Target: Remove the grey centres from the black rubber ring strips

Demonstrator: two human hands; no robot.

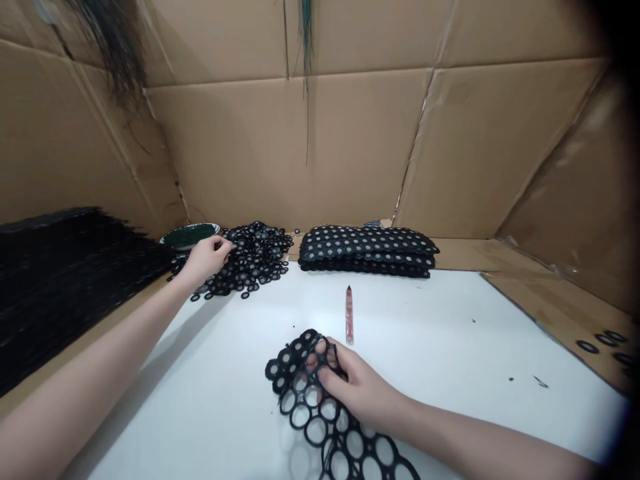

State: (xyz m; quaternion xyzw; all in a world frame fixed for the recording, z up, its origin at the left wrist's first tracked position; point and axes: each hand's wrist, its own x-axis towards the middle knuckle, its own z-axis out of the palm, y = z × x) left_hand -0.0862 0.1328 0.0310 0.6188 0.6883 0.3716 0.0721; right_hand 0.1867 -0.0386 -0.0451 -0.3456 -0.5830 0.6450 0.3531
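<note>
Many flat black rings (256,257) heaped; left hand (210,255) over them, curled, hold unclear; right hand (353,380) pinches openwork mesh (324,415).

The premises are presenting as a small handcraft workshop, organised around an assembly bench. Creased cardboard panels (360,147) are enclosing the white worktop (425,327). Component stock is sitting in bulk: a heap of small black rings (255,253) is occupying the far left, beside a dish (217,229) containing dark green material. Matching ring-patterned pieces (367,250) are lying stacked at the back, and a linked-ring sheet (327,408) is being held in front. A slim pointed tool (349,317) is lying mid-bench. Dark strands (115,50) are hanging against the cardboard.
</note>
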